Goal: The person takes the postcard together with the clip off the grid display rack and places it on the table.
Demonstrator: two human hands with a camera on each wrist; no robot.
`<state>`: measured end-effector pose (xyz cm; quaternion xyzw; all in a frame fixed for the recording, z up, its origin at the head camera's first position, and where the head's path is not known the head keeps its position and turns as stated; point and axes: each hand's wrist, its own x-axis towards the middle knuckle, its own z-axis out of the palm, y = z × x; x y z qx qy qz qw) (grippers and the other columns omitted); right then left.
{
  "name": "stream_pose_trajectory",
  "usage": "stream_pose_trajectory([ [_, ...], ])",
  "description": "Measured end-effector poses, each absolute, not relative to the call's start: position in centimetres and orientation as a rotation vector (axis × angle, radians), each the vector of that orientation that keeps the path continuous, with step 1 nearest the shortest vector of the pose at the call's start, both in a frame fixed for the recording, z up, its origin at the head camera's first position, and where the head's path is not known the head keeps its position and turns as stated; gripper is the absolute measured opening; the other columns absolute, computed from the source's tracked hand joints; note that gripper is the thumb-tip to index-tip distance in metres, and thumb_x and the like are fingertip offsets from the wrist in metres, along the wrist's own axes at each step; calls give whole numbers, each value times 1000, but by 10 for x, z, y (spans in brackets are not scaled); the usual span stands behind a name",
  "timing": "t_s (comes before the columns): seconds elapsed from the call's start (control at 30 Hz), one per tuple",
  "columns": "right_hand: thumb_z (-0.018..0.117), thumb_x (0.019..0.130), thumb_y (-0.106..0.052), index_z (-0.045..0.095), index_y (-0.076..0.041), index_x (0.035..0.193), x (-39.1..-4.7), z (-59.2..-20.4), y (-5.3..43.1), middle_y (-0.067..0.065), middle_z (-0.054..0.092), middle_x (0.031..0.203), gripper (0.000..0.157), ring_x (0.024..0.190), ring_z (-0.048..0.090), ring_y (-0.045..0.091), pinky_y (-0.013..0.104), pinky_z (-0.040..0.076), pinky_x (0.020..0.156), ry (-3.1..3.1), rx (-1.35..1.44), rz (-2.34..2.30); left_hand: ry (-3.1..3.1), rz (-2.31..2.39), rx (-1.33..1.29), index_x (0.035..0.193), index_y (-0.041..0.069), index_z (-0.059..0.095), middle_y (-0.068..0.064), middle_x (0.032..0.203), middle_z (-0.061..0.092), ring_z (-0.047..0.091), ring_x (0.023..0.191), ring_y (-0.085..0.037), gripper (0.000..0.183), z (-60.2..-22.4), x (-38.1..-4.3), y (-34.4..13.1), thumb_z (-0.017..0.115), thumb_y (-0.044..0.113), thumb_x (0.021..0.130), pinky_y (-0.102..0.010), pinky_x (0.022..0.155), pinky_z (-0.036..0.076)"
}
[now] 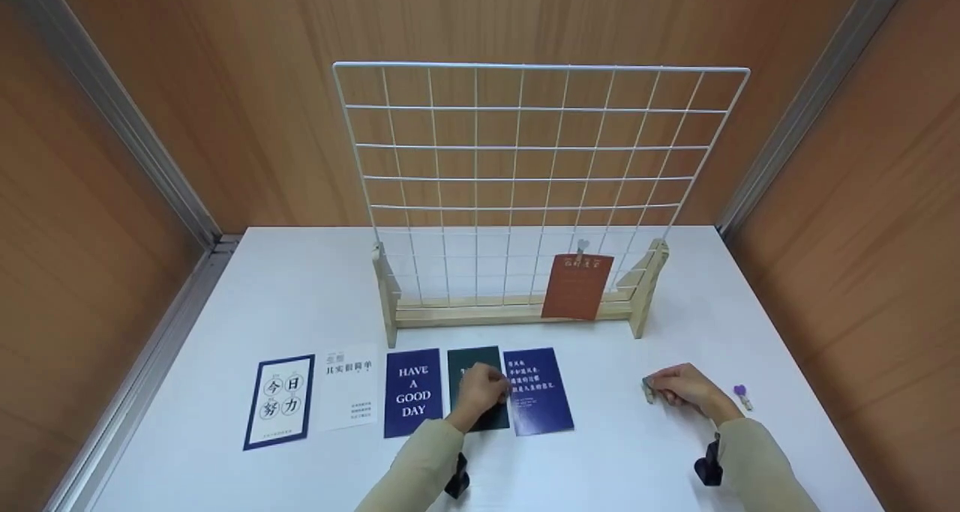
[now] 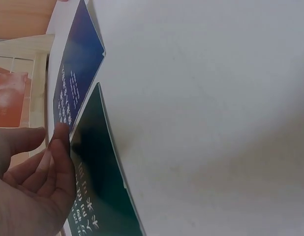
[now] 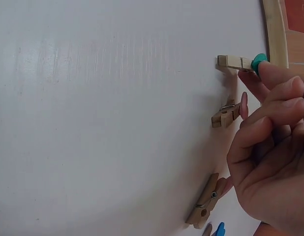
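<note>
My right hand (image 1: 691,390) pinches a small wooden clothespin (image 3: 234,62) by its green top (image 3: 258,61), close to the white table. My left hand (image 1: 480,392) is over a dark green card (image 1: 491,420), its fingertips at the border with a blue card (image 1: 538,392). In the left wrist view the thumb stands apart from the loosely bent fingers (image 2: 61,142), and no object shows between them. Whether the fingertips touch a card is unclear. Two more clothespins, one brown (image 3: 226,116) and one larger (image 3: 205,202), lie beneath the right hand.
Behind the cards, a white wire grid (image 1: 517,148) stands in a wooden base (image 1: 465,315). A red card (image 1: 576,291) hangs there from a clip (image 1: 581,248). Left lie a "HAVE A GOOD DAY" card (image 1: 413,422), a white card (image 1: 349,392) and a blue-bordered card (image 1: 279,418). Wooden walls enclose the table.
</note>
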<state>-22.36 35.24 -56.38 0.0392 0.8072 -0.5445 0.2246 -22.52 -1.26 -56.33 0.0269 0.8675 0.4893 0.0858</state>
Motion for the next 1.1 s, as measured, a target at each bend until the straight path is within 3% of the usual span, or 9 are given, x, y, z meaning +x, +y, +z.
stream_pose_trajectory([
  [0.23, 57, 85, -12, 58, 11, 103, -224, -561, 355, -1, 49, 59, 29, 49, 43, 7, 19, 36, 45, 2245, 172, -1508, 2587, 1536, 99, 84, -4, 65, -4, 62, 59, 56, 54, -14, 11, -559, -232, -18, 58, 4, 82, -24, 46, 45],
  [0.47, 54, 86, -13, 54, 11, 110, -231, -547, 356, 5, 55, 77, 34, 57, 43, 10, 21, 36, 49, 2293, 264, -1515, 2560, 1646, 118, 88, -7, 64, -5, 64, 60, 59, 57, -17, 13, -550, -241, -24, 57, 3, 82, -27, 50, 48],
  [0.7, 56, 87, -20, 53, 9, 114, -243, -522, 351, 2, 49, 66, 40, 55, 42, 9, 21, 39, 51, 2409, 230, -1530, 2640, 1696, 244, 85, 0, 65, -3, 68, 60, 57, 61, -14, 14, -538, -251, -28, 60, 12, 82, -28, 53, 47],
  [0.87, 56, 87, -21, 54, 8, 113, -258, -504, 345, 1, 49, 65, 39, 55, 45, 9, 21, 42, 52, 2503, 156, -1557, 2686, 1632, 237, 93, 1, 65, -4, 82, 61, 57, 77, -17, 15, -526, -260, -23, 59, 13, 84, -29, 65, 47],
  [1.1, 51, 89, -17, 52, 8, 115, -276, -477, 330, 4, 51, 68, 36, 57, 47, 10, 21, 43, 53, 2533, 68, -1602, 2693, 1675, 290, 97, 3, 63, -3, 87, 61, 56, 82, -17, 18, -510, -273, -13, 58, 15, 85, -29, 70, 46],
])
